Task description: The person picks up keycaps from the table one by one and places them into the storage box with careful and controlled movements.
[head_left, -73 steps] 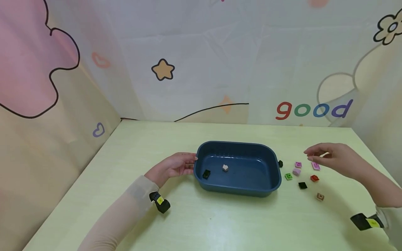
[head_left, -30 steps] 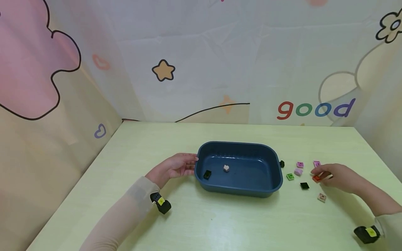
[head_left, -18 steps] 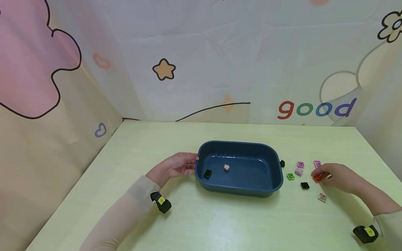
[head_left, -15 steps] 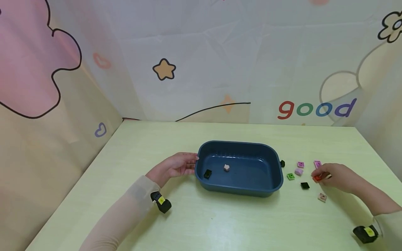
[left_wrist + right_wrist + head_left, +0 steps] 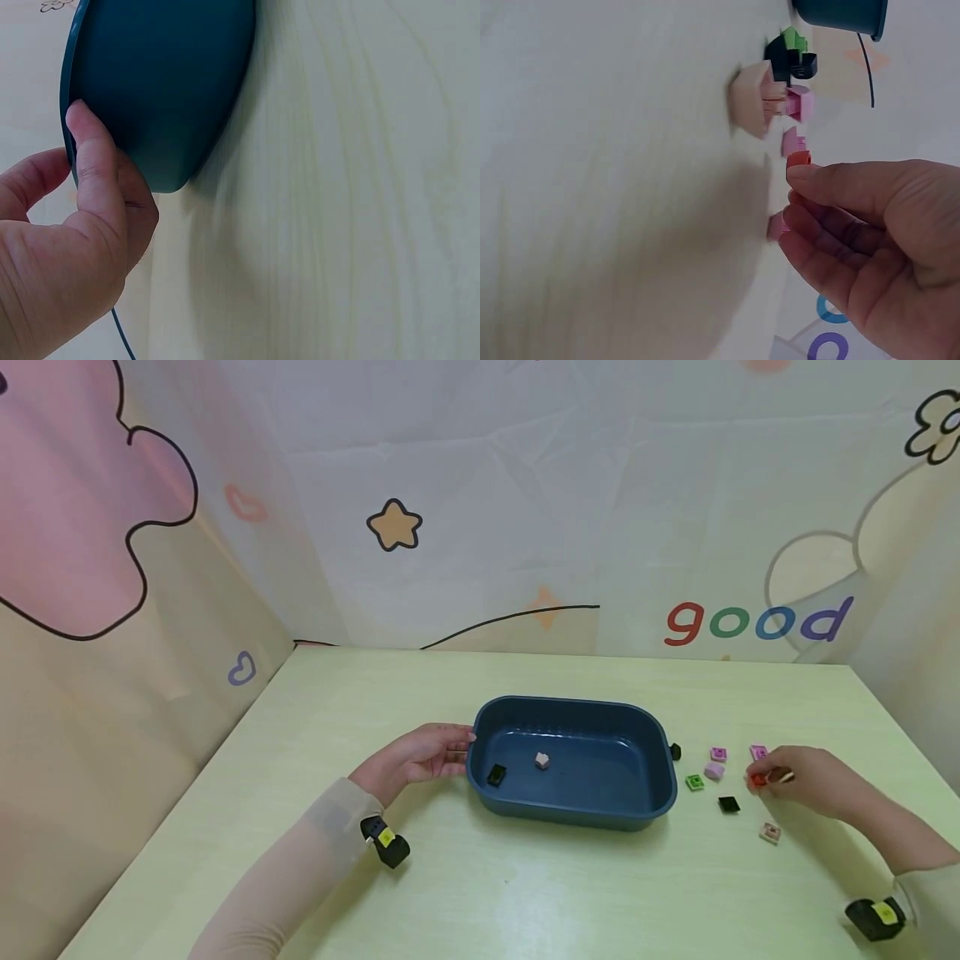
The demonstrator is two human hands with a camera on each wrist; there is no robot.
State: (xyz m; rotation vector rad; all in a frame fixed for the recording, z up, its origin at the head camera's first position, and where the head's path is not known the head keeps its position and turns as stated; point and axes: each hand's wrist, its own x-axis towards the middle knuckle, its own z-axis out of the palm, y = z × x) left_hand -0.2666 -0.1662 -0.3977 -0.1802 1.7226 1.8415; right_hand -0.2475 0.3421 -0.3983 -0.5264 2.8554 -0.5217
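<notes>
My left hand [image 5: 420, 756] holds the left end of a dark blue plastic basin [image 5: 570, 814], fingers and thumb at its rim in the left wrist view. Inside the basin lie a black block [image 5: 497, 775] and a small whitish block [image 5: 542, 761]. At the right, my right hand [image 5: 813, 781] pinches a small red plastic block [image 5: 798, 159] between thumb and fingers, seemingly just above the table. Around that hand lie a pink block [image 5: 759, 752], a beige block [image 5: 770, 832] and a flat black block [image 5: 728, 805]. The fingers partly hide the red block.
Between basin and right hand lie a green block [image 5: 694, 782], a lilac block [image 5: 714, 770] and another pink block [image 5: 718, 753]. A black block [image 5: 676, 752] sits close by the basin's right side. A printed cloth [image 5: 487, 527] stands behind the pale table [image 5: 480, 893].
My right hand came down and left onto the red block, pinched it, and has now raised it slightly. The left hand and basin stay where they were.
</notes>
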